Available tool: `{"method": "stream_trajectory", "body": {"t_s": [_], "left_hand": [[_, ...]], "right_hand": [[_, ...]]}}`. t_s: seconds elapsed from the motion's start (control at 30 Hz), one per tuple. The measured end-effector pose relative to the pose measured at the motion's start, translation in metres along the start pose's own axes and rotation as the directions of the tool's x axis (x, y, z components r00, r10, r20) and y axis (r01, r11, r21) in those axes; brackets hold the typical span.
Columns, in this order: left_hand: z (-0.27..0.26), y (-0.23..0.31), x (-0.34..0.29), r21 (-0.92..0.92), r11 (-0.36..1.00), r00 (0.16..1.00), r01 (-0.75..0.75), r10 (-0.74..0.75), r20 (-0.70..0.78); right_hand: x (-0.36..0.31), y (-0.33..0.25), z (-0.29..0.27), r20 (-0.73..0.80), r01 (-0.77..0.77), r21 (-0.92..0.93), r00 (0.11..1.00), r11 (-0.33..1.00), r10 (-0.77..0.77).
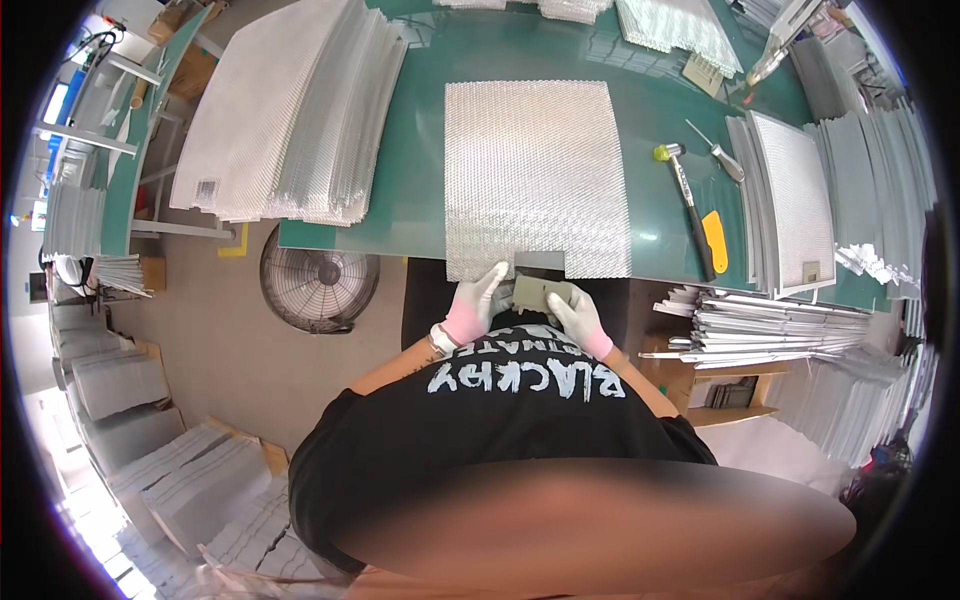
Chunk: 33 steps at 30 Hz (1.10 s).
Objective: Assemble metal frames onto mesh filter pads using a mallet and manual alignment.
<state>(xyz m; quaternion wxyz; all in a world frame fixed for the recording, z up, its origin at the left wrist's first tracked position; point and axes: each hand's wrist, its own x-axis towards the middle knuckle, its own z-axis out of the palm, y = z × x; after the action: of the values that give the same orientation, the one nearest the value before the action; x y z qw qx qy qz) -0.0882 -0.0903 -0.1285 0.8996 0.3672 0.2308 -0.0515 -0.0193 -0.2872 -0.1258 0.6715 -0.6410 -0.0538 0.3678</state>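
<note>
A grey-green rectangular plate (541,293) with small tabs on its near edge is held low in front of my body. My left hand (474,308), in a white and pink glove, curls its fingers at the plate's left end; its thumb points up by the mesh panel's near edge. My right hand (582,319), gloved alike, grips the right end with the thumb on top. Just beyond lies a silvery mesh panel (535,180), flat on the green table (415,190) with its near edge overhanging. A rectangular notch in that edge faces the plate.
Mesh panels (290,120) are stacked on the table's left. To the right lie a hammer (688,205), a screwdriver (718,152) and a yellow-handled tool (714,241), beside upright framed panels (790,200). A floor fan (320,280) stands left; white strips (765,325) are piled right.
</note>
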Motion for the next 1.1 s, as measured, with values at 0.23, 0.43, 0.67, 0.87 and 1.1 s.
{"method": "stream_trajectory", "body": {"t_s": [0.23, 0.43, 0.67, 0.87, 1.1], "left_hand": [[-0.017, -0.016, -0.003, 0.303, 0.944, 0.991, -0.133, 0.117, 0.069], [-0.010, -0.017, -0.008, 0.268, 0.956, 0.993, -0.115, 0.114, 0.021], [0.003, -0.020, -0.001, 0.394, 0.914, 0.994, 0.098, -0.074, -0.076], [0.006, -0.004, -0.006, 0.503, 0.862, 0.998, 0.061, -0.047, -0.040], [0.010, -0.010, -0.011, 0.167, 0.982, 0.997, 0.083, -0.083, -0.011]], "right_hand": [[0.012, -0.007, 0.005, -0.003, -0.014, -0.030, 1.000, 0.999, 0.014], [0.008, -0.014, 0.016, -0.137, 0.133, 0.011, 0.982, 0.991, -0.130], [0.003, -0.002, 0.020, -0.143, 0.178, -0.031, 0.973, 0.984, -0.180], [0.003, -0.005, 0.022, -0.376, 0.081, 0.250, 0.926, 0.965, 0.019], [0.004, 0.004, 0.017, -0.384, 0.006, 0.078, 0.923, 0.997, 0.024]]}}
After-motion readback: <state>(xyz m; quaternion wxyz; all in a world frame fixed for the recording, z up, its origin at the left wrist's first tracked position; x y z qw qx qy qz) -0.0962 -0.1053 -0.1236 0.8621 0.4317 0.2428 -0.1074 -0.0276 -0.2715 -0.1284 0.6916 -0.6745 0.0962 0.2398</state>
